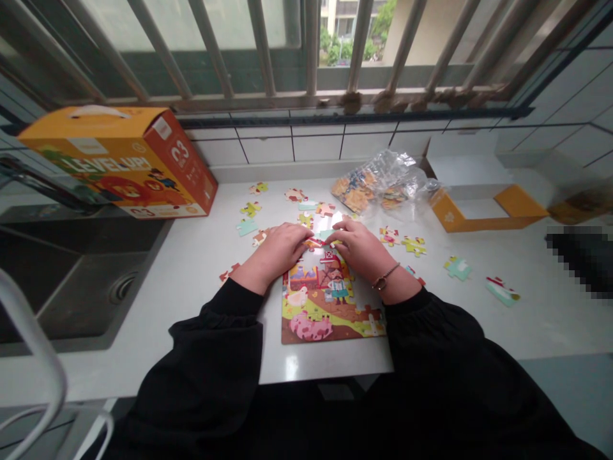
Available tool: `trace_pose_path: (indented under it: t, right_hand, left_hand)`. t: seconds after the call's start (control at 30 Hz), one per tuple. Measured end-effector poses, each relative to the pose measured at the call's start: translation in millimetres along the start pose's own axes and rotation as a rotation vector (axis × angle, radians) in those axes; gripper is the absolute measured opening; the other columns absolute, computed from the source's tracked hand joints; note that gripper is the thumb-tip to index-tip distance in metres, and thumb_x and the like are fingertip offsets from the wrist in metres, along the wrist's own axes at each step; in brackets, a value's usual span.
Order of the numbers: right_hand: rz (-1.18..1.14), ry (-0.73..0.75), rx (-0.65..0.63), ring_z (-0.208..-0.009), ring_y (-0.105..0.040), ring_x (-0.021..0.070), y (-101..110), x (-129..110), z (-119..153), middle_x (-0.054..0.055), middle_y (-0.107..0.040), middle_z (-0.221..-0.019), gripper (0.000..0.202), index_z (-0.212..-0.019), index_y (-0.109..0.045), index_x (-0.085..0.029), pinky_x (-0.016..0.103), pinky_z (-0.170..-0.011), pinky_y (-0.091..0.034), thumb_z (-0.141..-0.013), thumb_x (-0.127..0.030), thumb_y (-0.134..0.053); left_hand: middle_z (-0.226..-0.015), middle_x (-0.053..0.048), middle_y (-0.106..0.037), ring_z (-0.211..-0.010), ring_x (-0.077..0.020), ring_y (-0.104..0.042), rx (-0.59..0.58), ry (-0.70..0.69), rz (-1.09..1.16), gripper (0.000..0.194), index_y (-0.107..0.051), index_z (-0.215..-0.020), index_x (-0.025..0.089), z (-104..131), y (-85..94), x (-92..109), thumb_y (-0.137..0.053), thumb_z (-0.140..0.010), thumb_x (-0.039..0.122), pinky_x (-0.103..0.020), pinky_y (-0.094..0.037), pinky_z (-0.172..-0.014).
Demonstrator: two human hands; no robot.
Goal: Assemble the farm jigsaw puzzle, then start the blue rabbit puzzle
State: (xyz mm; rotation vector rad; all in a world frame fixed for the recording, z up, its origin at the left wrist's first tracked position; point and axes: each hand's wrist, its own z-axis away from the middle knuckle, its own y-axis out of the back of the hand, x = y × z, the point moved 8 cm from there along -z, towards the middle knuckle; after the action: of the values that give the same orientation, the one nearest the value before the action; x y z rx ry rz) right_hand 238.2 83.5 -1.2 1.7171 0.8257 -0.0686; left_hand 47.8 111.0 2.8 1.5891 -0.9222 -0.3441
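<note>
A partly assembled jigsaw puzzle (306, 297) lies flat on the counter, showing a farm scene with a pink pig, a white hen, a farmer and a red barn. At its far edge, a red-and-white puzzle piece (316, 243) sits between my hands. My left hand (282, 248) has its fingers closed together on that piece from the left. From the right, my right hand (361, 246) curls over it, thumb and fingertips gripping near the barn roof. A pale teal puzzle piece (325, 235) shows by the right fingertips. Whether the pieces are locked together is too small to tell.
Loose puzzle pieces (457, 268) lie scattered on both sides and beyond the puzzle. A clear plastic bag (397, 176) of pieces is at the back, beside an orange-and-white box part (474, 214). On the left stand an orange box (110, 163) and a dark sink (96, 281).
</note>
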Motion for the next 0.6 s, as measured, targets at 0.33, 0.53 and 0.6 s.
trace_pose_path:
  t: [0.33,0.53,0.6]
  right_hand:
    - [0.013,0.027,-0.063,-0.126,-0.068,0.0286,3,-8,1,0.013,-0.076,-0.134,0.035,-0.119,-0.089,-0.026,0.047,-0.115,-0.054,-0.1,-0.006,-0.066]
    - [0.038,0.03,-0.081,-0.123,-0.069,0.0281,4,-13,1,0.013,-0.077,-0.132,0.038,-0.118,-0.09,-0.025,0.045,-0.112,-0.054,-0.1,-0.006,-0.062]
    - [0.036,0.029,-0.083,-0.123,-0.069,0.0278,4,-13,1,0.013,-0.078,-0.132,0.041,-0.118,-0.09,-0.025,0.045,-0.113,-0.054,-0.099,-0.003,-0.061]
  left_hand:
    - [-0.128,-0.01,-0.08,-0.121,-0.0303,-0.072,0.0,-0.014,0.008,0.018,-0.075,-0.123,0.024,3,1.8,1,-0.067,-0.107,0.02,-0.051,-0.057,-0.109]
    - [-0.137,-0.011,-0.076,-0.127,-0.0287,-0.071,0.001,-0.045,0.056,0.026,-0.077,-0.13,0.025,3,-1.0,5,-0.063,-0.11,0.019,-0.049,-0.058,-0.111]
    - [-0.141,-0.013,-0.074,-0.13,-0.0294,-0.07,0.002,-0.048,0.059,0.029,-0.077,-0.134,0.025,3,-2.3,6,-0.063,-0.11,0.018,-0.051,-0.058,-0.113]
